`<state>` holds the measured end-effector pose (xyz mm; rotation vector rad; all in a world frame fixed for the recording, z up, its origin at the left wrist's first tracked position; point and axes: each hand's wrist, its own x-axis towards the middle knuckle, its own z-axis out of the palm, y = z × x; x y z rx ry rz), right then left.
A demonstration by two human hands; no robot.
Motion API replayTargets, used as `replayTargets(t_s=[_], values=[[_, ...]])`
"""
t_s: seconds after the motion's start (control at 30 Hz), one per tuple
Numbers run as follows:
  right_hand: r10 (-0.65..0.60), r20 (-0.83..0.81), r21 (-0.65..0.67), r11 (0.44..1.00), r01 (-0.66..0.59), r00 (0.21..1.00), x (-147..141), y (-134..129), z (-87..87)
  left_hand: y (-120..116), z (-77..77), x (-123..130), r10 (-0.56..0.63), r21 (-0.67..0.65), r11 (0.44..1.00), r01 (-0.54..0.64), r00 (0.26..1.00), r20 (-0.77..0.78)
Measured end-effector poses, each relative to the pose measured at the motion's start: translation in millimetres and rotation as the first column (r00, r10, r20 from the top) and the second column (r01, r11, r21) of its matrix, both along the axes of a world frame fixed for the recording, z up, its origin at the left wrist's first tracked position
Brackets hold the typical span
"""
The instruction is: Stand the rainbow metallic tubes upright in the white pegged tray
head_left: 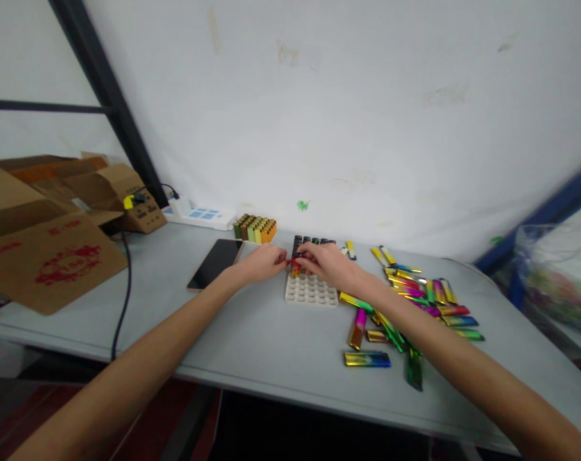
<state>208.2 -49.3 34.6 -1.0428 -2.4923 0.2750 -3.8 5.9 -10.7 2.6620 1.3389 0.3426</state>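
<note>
A white tray with rows of slots lies on the grey table; dark-topped lighters stand in its back rows. My right hand is over the tray, its fingers closed on a red-orange lighter that is upright at the tray's left side. Just left of it is my left hand, with fingers curled together near that lighter; whether anything is between them is too small to tell. Many shiny coloured lighters lie loose to the right of the tray, partly under my right forearm.
A tablet or phone lies left of my left hand. Behind it stand a block of upright lighters and a white power strip. Cardboard boxes and a black cable are at left, a clear plastic bag at right.
</note>
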Motion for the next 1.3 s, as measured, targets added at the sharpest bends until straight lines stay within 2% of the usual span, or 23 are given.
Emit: replayTargets(t_s=[0.07, 0.2, 0.37, 0.53, 0.67, 0.77, 0.9, 0.97, 1.1, 1.2, 1.3], values=[[0.036, -0.033, -0.043, 0.998, -0.037, 0.999, 1.3, 0.1, -0.7, 0.2, 0.0, 0.1, 0.000, -0.007, 1.000, 0.000, 1.000, 0.001], [0.018, -0.056, -0.012, 1.000, -0.019, 0.998, 0.5, 1.4, -6.2, 0.6, -0.3, -0.2, -0.003, 0.002, 1.000, 0.003, 1.000, -0.009], [0.043, -0.093, -0.052, 0.997, -0.048, 0.995, -1.0, 4.6, -12.1, 0.1, 0.3, -0.6, 0.001, 0.002, 1.000, -0.001, 1.000, -0.006], [-0.045, 0.023, 0.038, 0.998, 0.044, 0.999, -4.0, 1.7, -9.4, 0.5, -0.7, -1.2, -0.007, 0.017, 1.000, 0.007, 1.000, -0.009], [-0.081, -0.030, 0.058, 0.995, 0.082, 0.996, 5.0, -3.2, -4.5, 0.9, -1.0, -0.7, -0.018, 0.000, 1.000, 0.018, 1.000, -0.005], [-0.143, -0.092, 0.060, 0.987, 0.149, 0.985, 31.2, -4.4, 0.2, 0.9, -0.6, -0.5, -0.014, -0.006, 1.000, 0.014, 1.000, -0.010], [-0.304, -0.102, 0.029, 0.951, 0.308, 0.947, 94.1, 0.2, -2.4, 1.9, -1.8, -2.4, -0.012, 0.009, 1.000, 0.012, 1.000, -0.018], [-0.359, -0.024, 0.065, 0.931, 0.360, 0.933, 130.5, 4.7, -12.5, 2.7, -2.9, -3.4, -0.020, 0.009, 1.000, 0.020, 1.000, -0.006], [-0.564, 0.003, 0.195, 0.810, 0.552, 0.826, 187.2, 15.7, -46.2, 5.0, -5.1, -3.9, -0.023, 0.001, 1.000, 0.023, 1.000, -0.007], [-0.609, 0.118, 0.211, 0.787, 0.579, 0.785, 204.3, 24.6, -67.2, 7.0, -6.5, -3.9, -0.029, 0.008, 1.000, 0.029, 0.999, -0.015], [-0.642, 0.217, 0.168, 0.767, 0.619, 0.736, 205.8, 33.3, -74.1, 7.9, -6.7, -4.3, -0.037, 0.014, 0.999, 0.037, 0.999, -0.015]])
